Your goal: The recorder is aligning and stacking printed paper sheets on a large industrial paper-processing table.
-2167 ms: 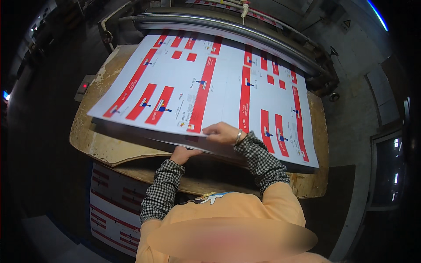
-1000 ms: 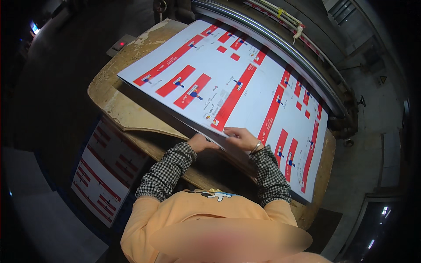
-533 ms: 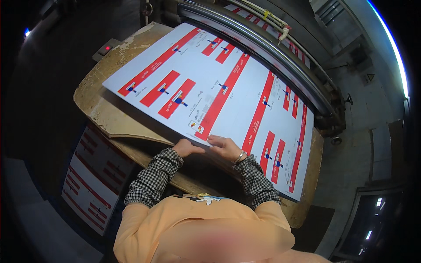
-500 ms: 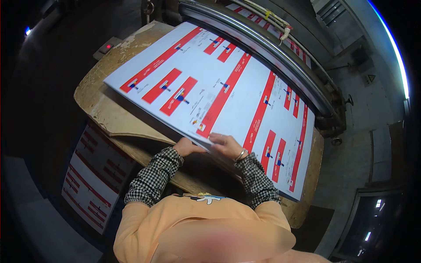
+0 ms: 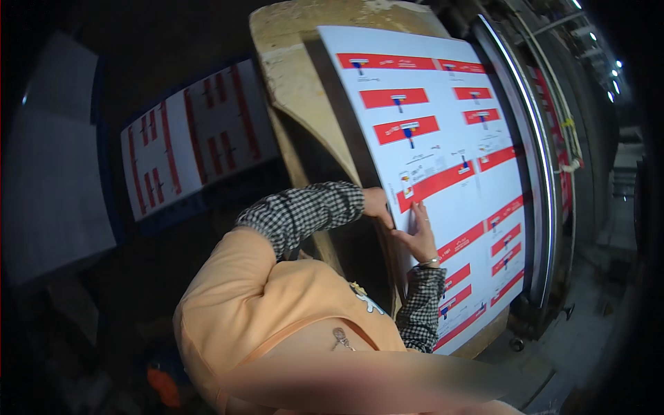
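A large white printed sheet with red bands lies on a worn wooden board. My left hand is at the sheet's near edge, its fingers closed there and partly hidden beneath. On top of the sheet, close to that edge, rests my right hand. Its thumb and fingers are spread apart, the thumb pointing at the left hand. Checked sleeve covers are on both forearms, and a bracelet circles the right wrist. Whether more sheets lie under the top one is hard to make out.
Along the sheet's right side runs a machine with a long shiny metal roller. The wooden board sticks out beyond the sheet. At the left, low down, is a stack of similar printed sheets, with pale panels farther left.
My view has swung left, so the sheet and roller appear turned. The right hand's fingers now spread flatter on the sheet; the left stays at the edge.
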### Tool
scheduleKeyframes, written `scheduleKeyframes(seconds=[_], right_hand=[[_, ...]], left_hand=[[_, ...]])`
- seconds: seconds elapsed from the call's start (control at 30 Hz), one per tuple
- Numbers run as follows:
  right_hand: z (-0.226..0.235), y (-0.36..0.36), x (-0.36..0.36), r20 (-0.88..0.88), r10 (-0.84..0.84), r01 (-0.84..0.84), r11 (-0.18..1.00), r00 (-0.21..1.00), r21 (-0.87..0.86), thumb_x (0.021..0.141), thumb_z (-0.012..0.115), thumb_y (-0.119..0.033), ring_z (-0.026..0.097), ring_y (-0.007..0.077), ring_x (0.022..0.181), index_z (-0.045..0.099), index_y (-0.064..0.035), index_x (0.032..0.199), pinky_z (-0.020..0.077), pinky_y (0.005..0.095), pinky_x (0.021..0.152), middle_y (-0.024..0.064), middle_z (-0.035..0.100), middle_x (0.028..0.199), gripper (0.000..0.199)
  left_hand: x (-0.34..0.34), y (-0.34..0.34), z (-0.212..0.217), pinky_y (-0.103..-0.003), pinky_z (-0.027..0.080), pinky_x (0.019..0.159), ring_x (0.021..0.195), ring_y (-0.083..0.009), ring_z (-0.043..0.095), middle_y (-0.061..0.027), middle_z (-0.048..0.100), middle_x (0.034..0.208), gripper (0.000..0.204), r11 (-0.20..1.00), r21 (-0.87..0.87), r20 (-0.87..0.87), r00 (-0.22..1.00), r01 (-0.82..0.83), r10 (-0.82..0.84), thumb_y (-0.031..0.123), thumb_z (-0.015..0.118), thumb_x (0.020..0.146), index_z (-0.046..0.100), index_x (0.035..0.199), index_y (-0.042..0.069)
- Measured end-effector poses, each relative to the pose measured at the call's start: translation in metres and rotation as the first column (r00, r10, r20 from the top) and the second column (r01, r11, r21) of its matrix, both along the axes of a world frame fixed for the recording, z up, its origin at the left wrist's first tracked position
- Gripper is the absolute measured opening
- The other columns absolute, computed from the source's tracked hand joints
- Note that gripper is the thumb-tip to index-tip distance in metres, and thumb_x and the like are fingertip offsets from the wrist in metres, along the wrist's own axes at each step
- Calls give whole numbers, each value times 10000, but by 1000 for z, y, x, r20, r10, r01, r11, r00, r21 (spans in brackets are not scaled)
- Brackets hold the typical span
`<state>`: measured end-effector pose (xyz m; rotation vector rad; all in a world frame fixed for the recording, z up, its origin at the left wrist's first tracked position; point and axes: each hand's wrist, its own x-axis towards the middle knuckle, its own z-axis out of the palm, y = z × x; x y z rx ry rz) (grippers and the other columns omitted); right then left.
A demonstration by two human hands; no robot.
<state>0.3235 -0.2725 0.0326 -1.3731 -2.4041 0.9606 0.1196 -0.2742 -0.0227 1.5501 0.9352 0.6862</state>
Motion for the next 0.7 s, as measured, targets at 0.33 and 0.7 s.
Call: scheduleKeyframes(seconds=[0.33, 0.7], right_hand=[[85, -12, 6, -204, -150, 148, 989, 967, -26, 843, 488, -65, 535, 252, 1057, 560, 34, 1092, 397, 319, 902, 186, 566, 1118, 277], [14, -12, 9, -103, -292, 271, 946, 951, -177, 786, 582, -105, 535, 261, 1051, 558, 51, 1091, 417, 315, 880, 195, 549, 1140, 343]], left_hand=[[1, 8, -8, -316, 418, 810, 983, -226, 546, -122, 611, 1037, 537, 966, -245, -60, 993, 88, -106, 396, 752, 619, 623, 1025, 69], [-3, -1, 32, -304, 454, 729, 814, -235, 596, -157, 637, 894, 518, 979, -200, -242, 967, 30, -79, 403, 749, 592, 640, 917, 16]])
